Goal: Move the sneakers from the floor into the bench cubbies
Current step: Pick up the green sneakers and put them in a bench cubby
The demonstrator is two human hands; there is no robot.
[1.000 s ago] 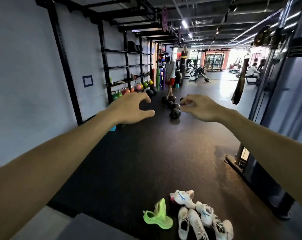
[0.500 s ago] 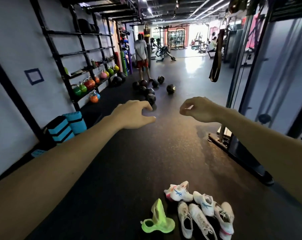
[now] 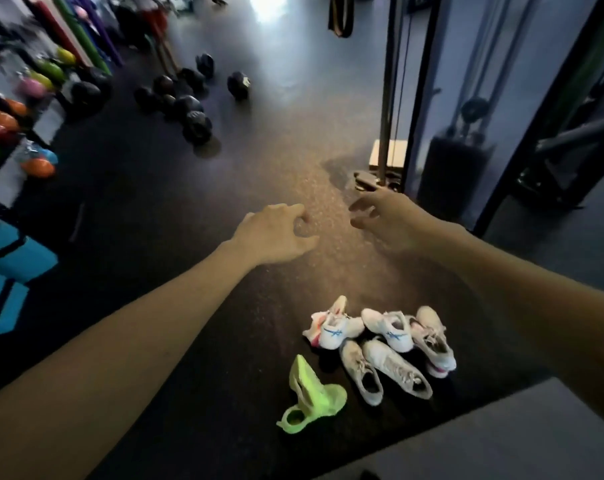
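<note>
**Reaching out over the floor, both hands empty**

Extending forward side by side, both arms are above the dark floor (image 3: 175, 209). Left hand (image 3: 276, 233): palm down, fingers loosely curled, holding nothing. Right hand (image 3: 385, 220): fingers loosely spread and bent, thumb apart, also holding nothing. The two hands are near each other but not touching.

Sneakers (image 3: 380, 348) lie in a loose heap on the floor, below the hands and well apart from them — white ones, two with blue side marks, some touching or overlapping. A green sneaker (image 3: 311, 396) lies just left of the heap, tipped on its side.

Farther out: dark balls (image 3: 189, 105) clustered on the floor beyond the hands; coloured kettlebells (image 3: 2, 126) on a rack at far left — blurred; a cable machine (image 3: 466, 133) at right. Bench cubbies not in view.
</note>
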